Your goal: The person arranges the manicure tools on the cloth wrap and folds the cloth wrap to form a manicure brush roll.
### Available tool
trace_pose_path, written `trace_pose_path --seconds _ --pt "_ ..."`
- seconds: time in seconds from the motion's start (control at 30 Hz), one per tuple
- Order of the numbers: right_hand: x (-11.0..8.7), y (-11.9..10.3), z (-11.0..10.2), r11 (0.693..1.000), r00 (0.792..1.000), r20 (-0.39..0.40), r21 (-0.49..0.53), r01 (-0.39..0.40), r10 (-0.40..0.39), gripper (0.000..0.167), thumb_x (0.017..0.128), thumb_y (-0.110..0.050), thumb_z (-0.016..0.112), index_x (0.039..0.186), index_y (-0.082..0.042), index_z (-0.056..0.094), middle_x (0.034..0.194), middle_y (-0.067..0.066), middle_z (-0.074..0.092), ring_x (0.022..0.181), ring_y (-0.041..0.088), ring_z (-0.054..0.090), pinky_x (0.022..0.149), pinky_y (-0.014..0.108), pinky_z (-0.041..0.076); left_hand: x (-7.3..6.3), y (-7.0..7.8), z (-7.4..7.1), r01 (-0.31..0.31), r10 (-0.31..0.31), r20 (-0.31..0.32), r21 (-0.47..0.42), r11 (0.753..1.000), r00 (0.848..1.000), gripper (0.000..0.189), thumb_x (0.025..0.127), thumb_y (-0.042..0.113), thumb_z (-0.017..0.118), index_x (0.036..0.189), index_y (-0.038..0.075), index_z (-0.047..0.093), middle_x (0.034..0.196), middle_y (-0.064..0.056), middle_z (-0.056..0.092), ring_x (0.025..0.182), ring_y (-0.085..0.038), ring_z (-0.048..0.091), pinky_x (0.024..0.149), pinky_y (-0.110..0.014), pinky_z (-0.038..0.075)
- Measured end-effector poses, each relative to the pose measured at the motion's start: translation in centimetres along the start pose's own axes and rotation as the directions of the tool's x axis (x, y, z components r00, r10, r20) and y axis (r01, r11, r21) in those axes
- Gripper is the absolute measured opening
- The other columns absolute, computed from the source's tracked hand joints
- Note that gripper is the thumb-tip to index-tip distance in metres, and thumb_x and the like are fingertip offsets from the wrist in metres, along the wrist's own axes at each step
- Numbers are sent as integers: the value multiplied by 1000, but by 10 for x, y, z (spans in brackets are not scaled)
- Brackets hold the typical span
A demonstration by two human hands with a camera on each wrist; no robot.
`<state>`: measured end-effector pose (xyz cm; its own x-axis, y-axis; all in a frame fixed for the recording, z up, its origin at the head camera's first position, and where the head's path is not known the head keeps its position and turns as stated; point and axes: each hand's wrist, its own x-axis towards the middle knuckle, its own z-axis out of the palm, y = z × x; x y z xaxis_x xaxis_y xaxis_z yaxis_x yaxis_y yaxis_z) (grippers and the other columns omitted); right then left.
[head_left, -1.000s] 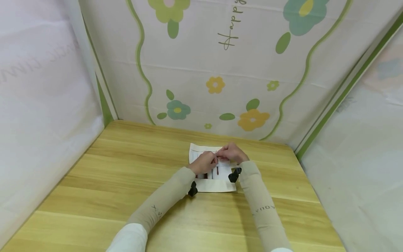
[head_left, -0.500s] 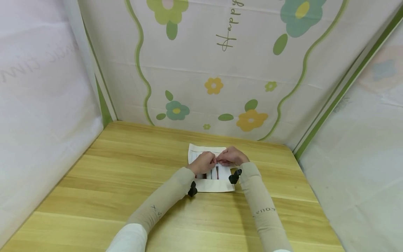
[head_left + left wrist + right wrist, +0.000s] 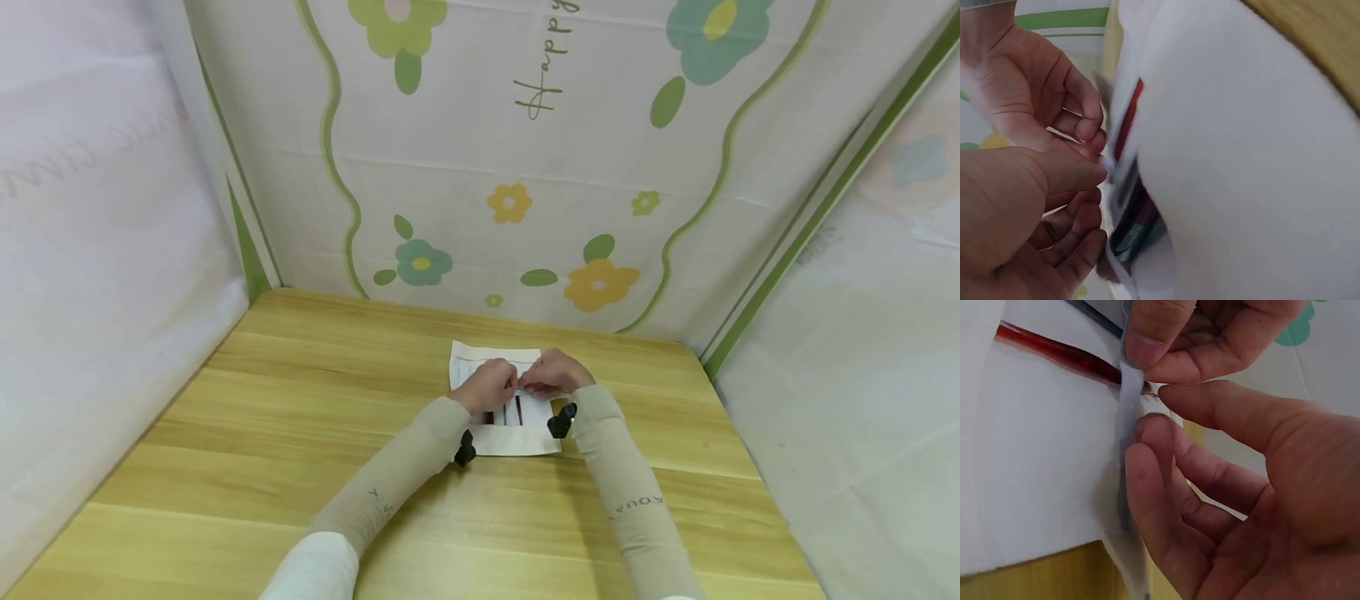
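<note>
A white fabric brush roll (image 3: 517, 442) lies on the table under both hands. My left hand (image 3: 489, 385) pinches the roll's pale band (image 3: 1127, 400) between thumb and fingers. Through that band runs a red-handled brush (image 3: 1063, 355), its handle pointing towards the near flap. At the brush's far tip, just beyond the band, are the thumb and curled fingers of my right hand (image 3: 555, 372). In the left wrist view, a dark green brush (image 3: 1135, 234) sits in the roll below my left fingers. The left hand hides much of the roll in the head view.
The wooden table (image 3: 315, 417) stretches around the roll on all sides. Close behind the hands stands a flowered fabric wall (image 3: 450, 167). Plain white fabric walls (image 3: 97, 275) rise at the left and right.
The red-handled brush has slid through the band towards the near flap, its end now at the flap's edge. My right hand has come down close to the band; my left hand stays about there.
</note>
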<state>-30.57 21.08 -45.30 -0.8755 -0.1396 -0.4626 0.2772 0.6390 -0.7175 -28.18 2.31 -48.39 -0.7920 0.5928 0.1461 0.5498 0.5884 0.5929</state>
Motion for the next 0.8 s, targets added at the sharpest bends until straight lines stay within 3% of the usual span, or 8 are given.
trace_pose_path --seconds 0.17,0.23,0.33,0.4,0.5,0.67,0.8 --pt "-19 -2 -14 986 998 -2 -152 65 -66 30 92 -21 80 69 -6 69 60 0 60 56 11 53 66 31 51 -4 -1 -19 24 -24 10 0 1000 1000 19 96 -6 60 81 5 65 79 -2 62 71 -12 50 73 -27 47" --pt "-30 -3 -25 975 996 7 -206 84 -84 35 94 -24 79 65 -8 65 58 -2 56 55 11 48 71 35 53 -8 -6 -33 62 -62 13 -17 998 998 15 96 -4 62 86 6 68 84 -4 67 74 -12 57 73 -27 52" --pt "-47 -3 -38 958 991 21 -255 132 -131 36 97 -23 75 65 -9 65 59 -2 56 55 11 46 82 39 59 -16 -22 -57 129 -128 5 -24 991 992 9 97 0 63 94 5 71 93 -7 71 80 -16 62 74 -29 55" --pt "-58 1 -45 949 985 25 -264 170 -170 39 97 -21 74 62 -9 61 58 -2 55 56 11 46 81 38 58 -19 -34 -71 162 -162 -9 -16 987 987 8 97 1 63 96 5 71 94 -6 69 81 -16 61 74 -29 55" --pt "-72 12 -48 945 977 30 -246 214 -213 41 98 -18 73 62 -8 57 59 -3 51 61 13 45 78 34 52 -23 -52 -88 193 -193 -36 -13 981 980 14 96 -1 61 83 5 63 79 -3 57 70 -14 50 66 -27 45" --pt "-94 40 -41 958 973 11 -168 231 -232 28 101 -24 72 84 -2 72 75 2 63 77 15 58 82 35 54 -26 -79 -101 238 -244 -69 -84 968 967 35 93 -6 54 67 10 37 63 0 31 59 -13 31 58 -28 30" --pt "-107 66 -29 966 968 -39 -76 246 -250 29 102 -25 71 114 1 76 103 12 75 95 20 69 88 43 61 -27 -94 -102 254 -273 -116 -154 955 955 24 93 -4 55 71 4 46 69 -1 41 66 -14 40 64 -28 36"
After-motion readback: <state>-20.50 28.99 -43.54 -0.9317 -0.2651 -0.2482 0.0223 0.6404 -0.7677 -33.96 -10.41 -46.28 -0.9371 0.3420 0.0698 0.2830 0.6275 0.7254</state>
